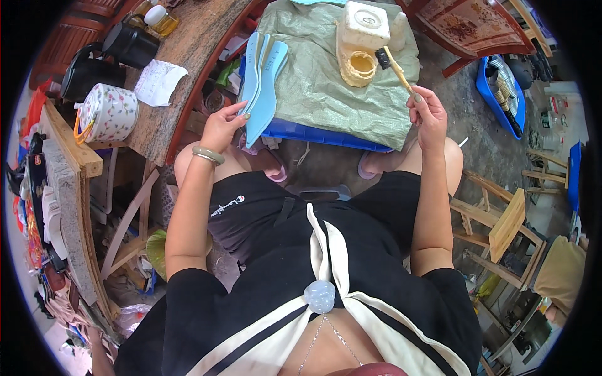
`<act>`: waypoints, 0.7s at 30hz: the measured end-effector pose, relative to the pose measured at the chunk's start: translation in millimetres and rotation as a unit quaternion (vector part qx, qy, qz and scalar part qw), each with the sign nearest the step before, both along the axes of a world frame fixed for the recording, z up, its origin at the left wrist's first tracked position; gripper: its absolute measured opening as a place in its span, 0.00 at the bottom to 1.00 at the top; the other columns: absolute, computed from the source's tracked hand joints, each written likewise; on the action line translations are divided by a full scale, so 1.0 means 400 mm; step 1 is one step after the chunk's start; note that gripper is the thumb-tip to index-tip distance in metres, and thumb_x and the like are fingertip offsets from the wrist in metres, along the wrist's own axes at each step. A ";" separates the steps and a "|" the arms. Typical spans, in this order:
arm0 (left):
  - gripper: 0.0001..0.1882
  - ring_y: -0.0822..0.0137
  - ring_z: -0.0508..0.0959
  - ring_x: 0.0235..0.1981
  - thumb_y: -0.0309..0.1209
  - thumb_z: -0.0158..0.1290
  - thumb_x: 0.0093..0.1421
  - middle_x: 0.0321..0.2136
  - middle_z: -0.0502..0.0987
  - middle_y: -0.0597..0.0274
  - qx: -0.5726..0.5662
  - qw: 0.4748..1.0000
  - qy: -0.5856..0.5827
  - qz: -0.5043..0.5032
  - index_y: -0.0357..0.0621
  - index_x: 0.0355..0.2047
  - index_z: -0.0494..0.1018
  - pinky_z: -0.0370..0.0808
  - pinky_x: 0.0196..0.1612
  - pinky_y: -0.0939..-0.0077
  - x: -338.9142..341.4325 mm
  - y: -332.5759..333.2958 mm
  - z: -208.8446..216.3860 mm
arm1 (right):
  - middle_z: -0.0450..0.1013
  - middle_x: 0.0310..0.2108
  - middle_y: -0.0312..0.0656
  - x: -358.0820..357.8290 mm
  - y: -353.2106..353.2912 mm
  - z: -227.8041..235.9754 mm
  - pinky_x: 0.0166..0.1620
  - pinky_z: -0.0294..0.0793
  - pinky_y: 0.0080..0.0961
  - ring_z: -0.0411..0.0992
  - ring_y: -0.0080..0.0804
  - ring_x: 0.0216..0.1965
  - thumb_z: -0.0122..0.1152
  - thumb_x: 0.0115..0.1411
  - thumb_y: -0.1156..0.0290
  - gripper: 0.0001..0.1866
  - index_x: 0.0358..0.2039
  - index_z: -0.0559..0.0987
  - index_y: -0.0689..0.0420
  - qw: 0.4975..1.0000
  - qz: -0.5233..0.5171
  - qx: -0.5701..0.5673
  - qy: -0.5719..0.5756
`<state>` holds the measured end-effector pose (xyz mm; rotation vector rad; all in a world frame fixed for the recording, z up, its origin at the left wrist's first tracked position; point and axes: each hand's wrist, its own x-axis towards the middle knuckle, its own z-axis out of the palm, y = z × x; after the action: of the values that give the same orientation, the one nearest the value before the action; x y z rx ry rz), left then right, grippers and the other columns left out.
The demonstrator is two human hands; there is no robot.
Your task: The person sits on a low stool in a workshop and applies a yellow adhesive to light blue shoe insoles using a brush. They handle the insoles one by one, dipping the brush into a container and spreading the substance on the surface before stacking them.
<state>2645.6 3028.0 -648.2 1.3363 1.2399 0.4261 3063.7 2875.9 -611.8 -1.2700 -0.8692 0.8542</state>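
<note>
Several light blue insole-shaped pieces lie fanned and overlapping on the left side of a green woven sheet. My left hand has its thumb and fingers closed at the near left edge of these insoles. In my right hand is a small brush with a wooden handle and dark bristles, pinched near the handle's end. Its bristles are raised close to a glue-crusted white plastic container, whose round side opening faces me.
Under the sheet is a blue crate, just before my knees. A stone-topped table at the left bears a floral pot, dark mugs and a paper. A wooden chair and blue basket stand right.
</note>
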 end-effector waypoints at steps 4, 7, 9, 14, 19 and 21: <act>0.20 0.67 0.75 0.39 0.24 0.56 0.55 0.43 0.75 0.59 0.277 0.953 0.118 -0.025 0.47 0.50 0.75 0.71 0.45 0.76 0.028 -0.041 -0.031 | 0.72 0.26 0.32 -0.006 -0.003 -0.017 0.21 0.55 0.08 0.62 0.11 0.20 0.54 0.63 0.70 0.11 0.44 0.76 0.61 1.000 -0.014 -0.006 0.019; 0.17 0.51 0.71 0.45 0.25 0.56 0.52 0.46 0.72 0.53 0.415 0.885 0.206 -0.056 0.50 0.44 0.77 0.69 0.50 0.63 0.057 -0.096 -0.034 | 0.72 0.26 0.32 -0.022 0.004 -0.042 0.21 0.56 0.08 0.62 0.11 0.20 0.54 0.63 0.70 0.11 0.44 0.76 0.61 0.999 -0.017 -0.012 0.030; 0.17 0.51 0.71 0.46 0.26 0.56 0.52 0.46 0.72 0.55 0.479 0.837 0.253 -0.082 0.50 0.44 0.77 0.69 0.50 0.62 0.066 -0.114 -0.052 | 0.72 0.26 0.32 -0.027 0.007 -0.053 0.22 0.56 0.09 0.62 0.12 0.20 0.54 0.63 0.71 0.11 0.44 0.76 0.61 0.999 -0.014 -0.015 0.037; 0.20 0.44 0.67 0.53 0.31 0.61 0.50 0.56 0.62 0.41 0.457 0.839 0.281 -0.096 0.47 0.45 0.74 0.66 0.55 0.58 0.070 -0.087 -0.046 | 0.72 0.27 0.33 -0.014 0.002 -0.071 0.22 0.57 0.09 0.62 0.12 0.20 0.55 0.63 0.70 0.12 0.44 0.76 0.61 0.999 -0.012 -0.016 0.050; 0.43 0.39 0.59 0.60 0.40 0.66 0.44 0.60 0.51 0.29 0.392 0.882 0.261 0.028 0.47 0.59 0.57 0.62 0.59 0.57 0.164 -0.026 -0.064 | 0.72 0.27 0.33 -0.018 0.006 -0.071 0.22 0.57 0.09 0.62 0.12 0.20 0.55 0.62 0.70 0.11 0.44 0.76 0.60 0.998 -0.015 -0.007 0.064; 0.52 0.42 0.61 0.60 0.41 0.68 0.42 0.60 0.54 0.33 0.344 0.897 0.274 0.045 0.49 0.63 0.50 0.61 0.59 0.58 0.186 -0.015 -0.062 | 0.72 0.27 0.33 -0.016 0.004 -0.071 0.22 0.57 0.09 0.62 0.12 0.20 0.55 0.63 0.70 0.11 0.44 0.76 0.60 0.997 -0.015 -0.001 0.071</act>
<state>2720.0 3022.2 -673.1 2.1085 1.7059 0.6122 3057.2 2877.7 -640.1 -1.2068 -0.7349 0.9097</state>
